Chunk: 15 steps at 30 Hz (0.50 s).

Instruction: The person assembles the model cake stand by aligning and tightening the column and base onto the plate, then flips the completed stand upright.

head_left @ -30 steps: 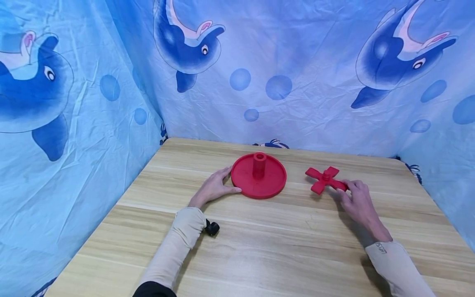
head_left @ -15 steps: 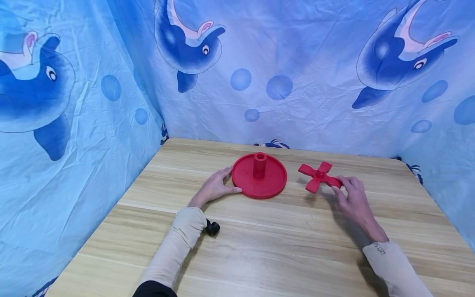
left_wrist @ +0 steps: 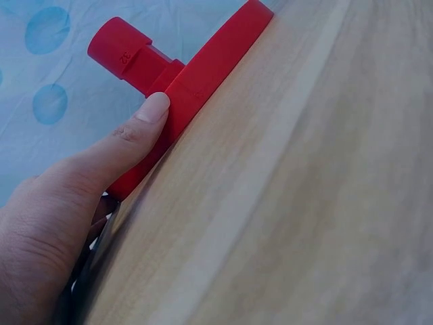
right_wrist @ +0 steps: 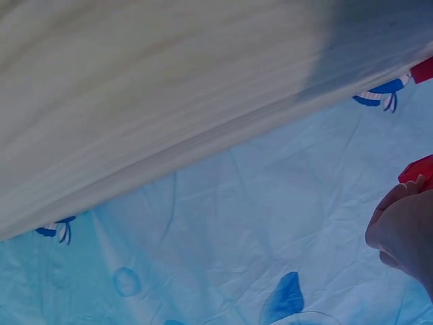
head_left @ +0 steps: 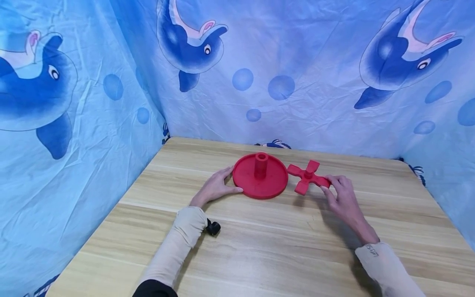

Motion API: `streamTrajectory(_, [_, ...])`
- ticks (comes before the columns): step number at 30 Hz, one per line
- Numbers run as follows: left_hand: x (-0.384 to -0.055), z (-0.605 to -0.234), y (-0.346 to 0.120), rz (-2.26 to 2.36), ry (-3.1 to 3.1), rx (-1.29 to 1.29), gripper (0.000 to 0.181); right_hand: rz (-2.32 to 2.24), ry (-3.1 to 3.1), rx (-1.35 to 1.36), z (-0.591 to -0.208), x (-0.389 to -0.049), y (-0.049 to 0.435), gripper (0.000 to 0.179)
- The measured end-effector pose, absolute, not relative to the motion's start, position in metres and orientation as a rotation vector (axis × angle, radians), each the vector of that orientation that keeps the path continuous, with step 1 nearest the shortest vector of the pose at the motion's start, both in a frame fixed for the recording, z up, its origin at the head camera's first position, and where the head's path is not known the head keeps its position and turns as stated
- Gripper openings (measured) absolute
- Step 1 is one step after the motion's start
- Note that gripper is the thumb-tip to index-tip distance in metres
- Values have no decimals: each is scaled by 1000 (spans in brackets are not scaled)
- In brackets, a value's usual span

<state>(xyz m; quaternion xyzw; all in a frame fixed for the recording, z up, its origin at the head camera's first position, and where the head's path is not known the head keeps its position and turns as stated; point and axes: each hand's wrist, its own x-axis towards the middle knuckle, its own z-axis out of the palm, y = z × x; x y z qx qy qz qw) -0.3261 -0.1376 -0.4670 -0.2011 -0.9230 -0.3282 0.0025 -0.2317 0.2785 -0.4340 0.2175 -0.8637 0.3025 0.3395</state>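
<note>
At four o'clock I see the right hand point(head_left: 343, 202); at nine, the left hand point(head_left: 215, 187), spread against the rim; at three, the red cross point(head_left: 308, 175) beside the red disc point(head_left: 245, 181). The right's one-arm pinch on the cross could twist, clipping the disc.

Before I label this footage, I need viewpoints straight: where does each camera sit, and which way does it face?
Head: worn on the head, facing forward and down at the table; left hand, right hand and sleeves show.
Left wrist: worn there, facing the red dish; left hand shows.
Right wrist: worn there, facing table and backdrop; right hand partly shows.
Head and left wrist share the red dish.
</note>
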Motion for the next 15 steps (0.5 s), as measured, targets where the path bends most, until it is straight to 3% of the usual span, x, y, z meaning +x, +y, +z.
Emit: streamTrajectory(15, [-326,-465,-137,-1010,-2909,-629,110,860,-2175,675,-435,-239,251,32])
